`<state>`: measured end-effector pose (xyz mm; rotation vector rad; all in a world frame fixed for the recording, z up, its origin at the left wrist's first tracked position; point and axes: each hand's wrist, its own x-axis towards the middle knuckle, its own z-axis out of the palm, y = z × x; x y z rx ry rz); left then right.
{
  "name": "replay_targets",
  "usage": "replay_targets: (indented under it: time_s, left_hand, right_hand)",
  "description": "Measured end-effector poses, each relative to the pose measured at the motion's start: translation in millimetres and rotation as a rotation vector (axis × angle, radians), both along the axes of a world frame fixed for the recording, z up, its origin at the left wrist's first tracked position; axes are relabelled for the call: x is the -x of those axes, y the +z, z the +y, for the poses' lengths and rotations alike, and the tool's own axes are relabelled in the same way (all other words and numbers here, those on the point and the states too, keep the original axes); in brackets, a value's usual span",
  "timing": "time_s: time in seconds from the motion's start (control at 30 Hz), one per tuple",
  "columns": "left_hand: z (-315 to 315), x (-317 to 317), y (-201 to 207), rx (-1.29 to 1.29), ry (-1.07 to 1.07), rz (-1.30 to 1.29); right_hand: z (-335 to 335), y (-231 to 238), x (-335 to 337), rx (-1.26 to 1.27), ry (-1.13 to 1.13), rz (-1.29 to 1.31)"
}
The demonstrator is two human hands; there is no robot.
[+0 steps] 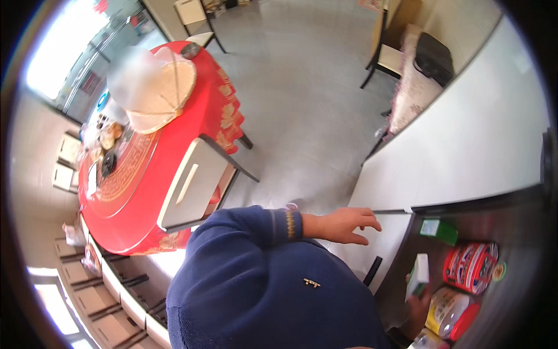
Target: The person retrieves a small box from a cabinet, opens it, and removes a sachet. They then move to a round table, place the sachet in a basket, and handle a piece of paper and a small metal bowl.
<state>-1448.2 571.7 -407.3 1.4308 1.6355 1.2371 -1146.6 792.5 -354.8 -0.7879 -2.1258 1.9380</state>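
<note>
Head view: I'm seeing the left hand [352, 225] hovering loosely open, empty; the right hand [417, 309] is gripping a white box [419, 272] low, probably steadying it.

We see a dark navy sweater [273, 296] covering the shoulders and the rounded front of the body. Its surface looks finely knitted. The left sleeve [244, 232] is full and loose, with soft folds, and narrows to a snug cuff [297, 225]. Just above its edge, we notice a row of small yellowish marks, too fine for us to make out clearly. Beyond it, the left hand [347, 225] is bare. On the chest sits a small, narrow, gold-coloured ornament [312, 283]. Around the right wrist we find a dark band [399, 336]; whether cuff or strap, we cannot tell.
</note>
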Motion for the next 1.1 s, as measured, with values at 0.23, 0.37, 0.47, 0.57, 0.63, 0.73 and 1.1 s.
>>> replay_targets:
  time_s: [0.23, 0.37, 0.47, 0.57, 0.63, 0.73, 1.1]
  left_hand:
    - [-112, 48, 27, -0.07, 0.238, -0.19]
    - [-163, 76, 46, -0.104, 0.377, -0.145]
    - [-198, 103, 47, -0.082, 0.444, -0.171]
    - [-231, 126, 40, -0.075, 0.599, -0.238]
    - [-251, 138, 43, -0.21, 0.798, -0.307]
    - [-273, 154, 48, -0.417, 1.073, -0.635]
    - [-297, 160, 60, -0.623, 1.632, -0.564]
  right_hand:
    - [-73, -13, 155, 0.241, 0.342, 0.044]
    - [-131, -11, 256, 0.291, 0.606, 0.018]
    - [-167, -12, 315, 0.282, 0.801, -0.007]
    - [-198, -16, 361, 0.299, 0.901, 0.026]
    - [-214, -14, 389, 0.369, 0.922, 0.123]
    - [-236, -20, 434, 0.374, 0.846, 0.246]
    - [-342, -3, 565, 0.477, 1.176, 0.361]
